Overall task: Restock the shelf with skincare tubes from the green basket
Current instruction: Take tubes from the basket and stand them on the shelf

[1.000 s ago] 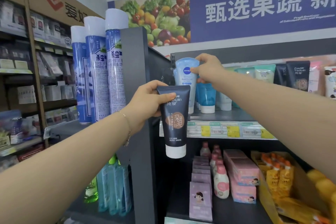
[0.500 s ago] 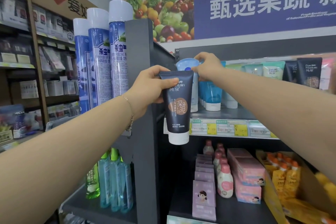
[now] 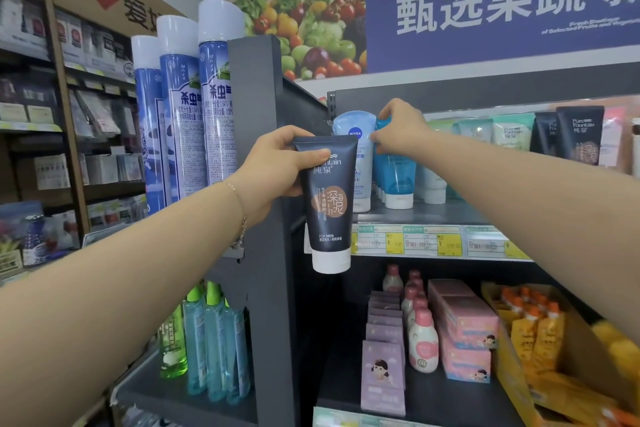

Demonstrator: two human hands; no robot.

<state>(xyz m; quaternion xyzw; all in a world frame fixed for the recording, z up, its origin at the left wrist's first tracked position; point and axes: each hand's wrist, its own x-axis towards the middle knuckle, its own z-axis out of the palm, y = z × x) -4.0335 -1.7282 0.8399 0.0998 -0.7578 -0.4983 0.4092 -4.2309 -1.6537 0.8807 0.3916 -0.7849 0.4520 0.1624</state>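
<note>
Left fingers [image 3: 320, 153] pinch dark tube [image 3: 329, 204], right [image 3: 393, 116] blue tube [image 3: 398, 170].

Three tall blue spray cans [image 3: 183, 114] upper left | fruit-and-vegetable banner [image 3: 311, 21] above | pink boxes [image 3: 464, 326] beside pink-capped bottles [image 3: 421, 340] lower right

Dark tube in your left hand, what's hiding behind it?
Behind the dark tube, held by the left hand, stands a pale Nivea tube on the shelf. Its lower left part and the left end of the price strip are covered.
</note>
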